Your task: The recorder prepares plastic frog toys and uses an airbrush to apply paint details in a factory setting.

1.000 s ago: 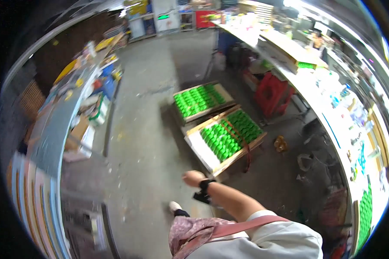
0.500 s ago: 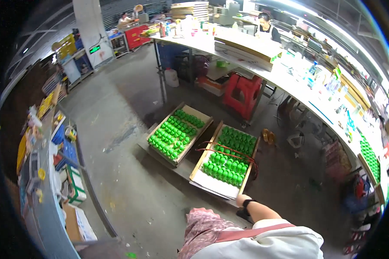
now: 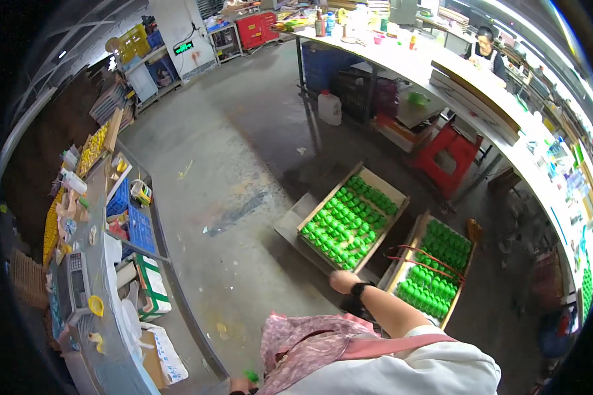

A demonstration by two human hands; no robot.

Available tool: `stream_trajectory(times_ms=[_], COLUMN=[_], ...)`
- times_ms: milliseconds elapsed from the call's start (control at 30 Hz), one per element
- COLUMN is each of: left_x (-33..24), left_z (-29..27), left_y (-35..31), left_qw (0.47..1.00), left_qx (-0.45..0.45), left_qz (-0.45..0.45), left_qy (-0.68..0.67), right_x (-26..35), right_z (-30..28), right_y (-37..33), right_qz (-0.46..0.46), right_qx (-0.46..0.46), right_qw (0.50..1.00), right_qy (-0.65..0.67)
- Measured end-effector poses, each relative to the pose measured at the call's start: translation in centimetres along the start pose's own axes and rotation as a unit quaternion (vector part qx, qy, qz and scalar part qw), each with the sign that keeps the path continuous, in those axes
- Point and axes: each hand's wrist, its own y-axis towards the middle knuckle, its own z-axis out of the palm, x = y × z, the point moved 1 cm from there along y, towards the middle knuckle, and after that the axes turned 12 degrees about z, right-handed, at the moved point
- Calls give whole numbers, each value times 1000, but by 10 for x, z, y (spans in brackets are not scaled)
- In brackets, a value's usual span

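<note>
Low in front of me are two wooden trays with rows of glossy green egg-shaped pieces. My right hand (image 3: 344,281), with a black band at the wrist, is curled at the near corner of the left tray (image 3: 382,238). The fingers look closed, but what they hold, if anything, is hidden. The right tray (image 3: 466,265) lies partly behind my forearm, with a reddish cord (image 3: 435,258) across it. At the bottom edge my left hand (image 3: 238,384) shows only in part, fingers closed around a small green piece (image 3: 251,376).
A long white worktable (image 3: 402,62) curves along the far and right side, with a red stool (image 3: 447,158) and a white jug (image 3: 329,108) under it. A person (image 3: 486,56) sits behind it. On the left stands a bench (image 3: 112,283) with a scale, above blue crates (image 3: 140,227).
My view has turned left, so the trays appear farther right. My right hand has gone from the right tray's near end to the left tray's near corner. My left hand has come into view.
</note>
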Motion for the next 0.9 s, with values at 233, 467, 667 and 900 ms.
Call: stream_trajectory(times_ms=[233,467,667,900], left_x=[-14,-151,-251,-492], left_z=[-115,-304,-424,-461], left_y=[117,318,512,589], left_qw=[997,994,980,938], left_qx=[16,-1,3,-25], left_qz=[-13,47,96,343], left_qy=[-76,-94,-177,-42], right_x=[108,87,74,68], right_z=[-88,-37,-21,-103], right_y=[182,201,197,343], right_qz=[47,387,437,410], right_qx=[-86,165,248,316], right_qw=[960,892,845,842], right_qy=[261,163,182,149])
